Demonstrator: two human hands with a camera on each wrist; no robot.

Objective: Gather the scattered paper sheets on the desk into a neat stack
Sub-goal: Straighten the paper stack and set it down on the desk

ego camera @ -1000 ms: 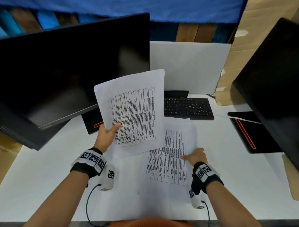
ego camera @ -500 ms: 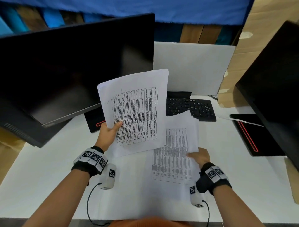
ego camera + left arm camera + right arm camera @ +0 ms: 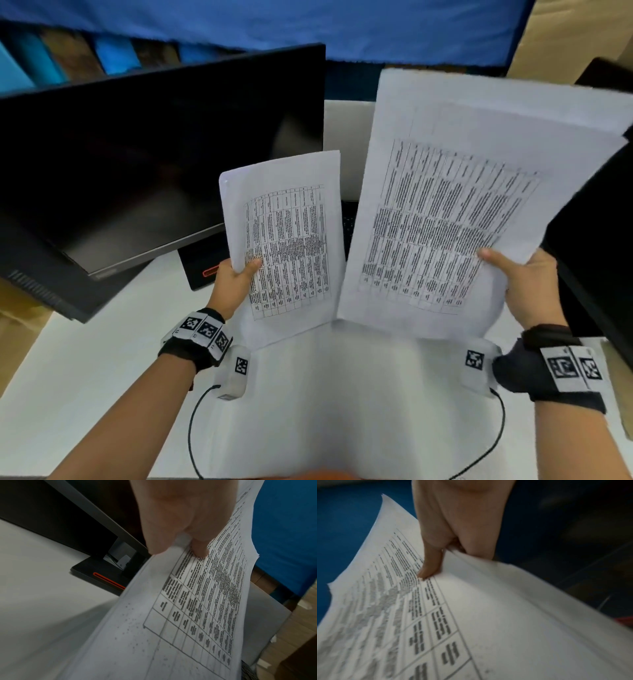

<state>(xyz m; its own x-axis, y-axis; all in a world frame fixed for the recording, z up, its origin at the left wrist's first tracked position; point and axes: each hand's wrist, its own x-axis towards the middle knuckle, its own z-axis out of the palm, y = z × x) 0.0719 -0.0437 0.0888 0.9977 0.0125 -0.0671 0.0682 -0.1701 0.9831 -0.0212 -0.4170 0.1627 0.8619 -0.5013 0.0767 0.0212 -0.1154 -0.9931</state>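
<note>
Two bundles of printed table sheets are held up above the white desk [image 3: 85, 394]. My left hand [image 3: 234, 279] pinches the lower left edge of the smaller-looking left bundle of sheets [image 3: 287, 246], thumb on the printed face [image 3: 199, 549]. My right hand [image 3: 524, 284] pinches the right edge of the right bundle of sheets [image 3: 445, 222], which is nearer the camera; its thumb lies on the print [image 3: 429, 569]. The same sheets fill the left wrist view [image 3: 188, 615] and the right wrist view [image 3: 436, 622]. The two bundles stand side by side, their lower inner corners overlapping.
A large dark monitor [image 3: 154, 164] leans at the left, its black base [image 3: 202, 267] with a red slot behind my left hand. Another black monitor [image 3: 596, 246] stands at the right edge. A white board [image 3: 346, 137] is behind the sheets. The keyboard is mostly hidden.
My right hand has lifted its sheets off the desk and raised them up beside the left bundle. The left hand holds its bundle much as before. The head view has shifted.
</note>
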